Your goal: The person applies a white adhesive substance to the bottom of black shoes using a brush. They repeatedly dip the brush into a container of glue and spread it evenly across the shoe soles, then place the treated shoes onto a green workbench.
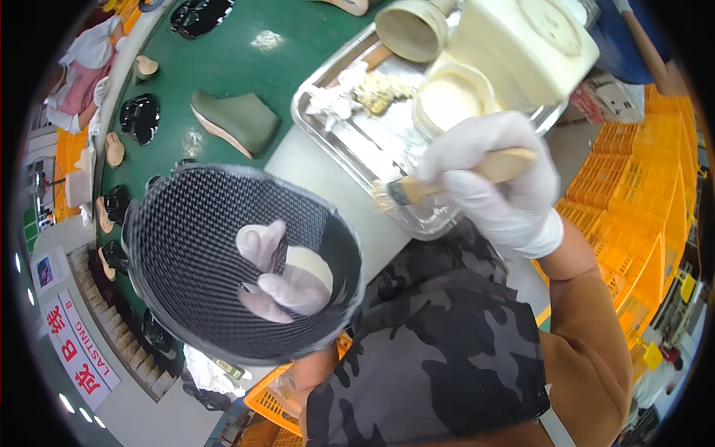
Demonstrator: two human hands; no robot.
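My right hand (499, 186), in a white glove, is closed around the wooden handle of a brush (410, 192). The pale bristles point left, beside the near rim of a metal tray (328, 141). At the left, close to the camera, is a large rounded shoe upper (201, 238) of black mesh. My left hand (290, 287), gloved too, grips it, with several fingers showing in its opening. A cream patch (311, 267) lies behind those fingers; I cannot tell what part it is. A tub of white paste (450, 100) stands in the tray, just beyond my right hand.
White and yellowish lumps (372, 93), a beige cup (413, 30) and a cream jug (521, 52) occupy the tray. On the green conveyor belt (231, 67) are a grey-green boot (238, 119) and black shoes (140, 119). Orange crates (618, 208) are stacked at right. Another person (82, 71) is at far left.
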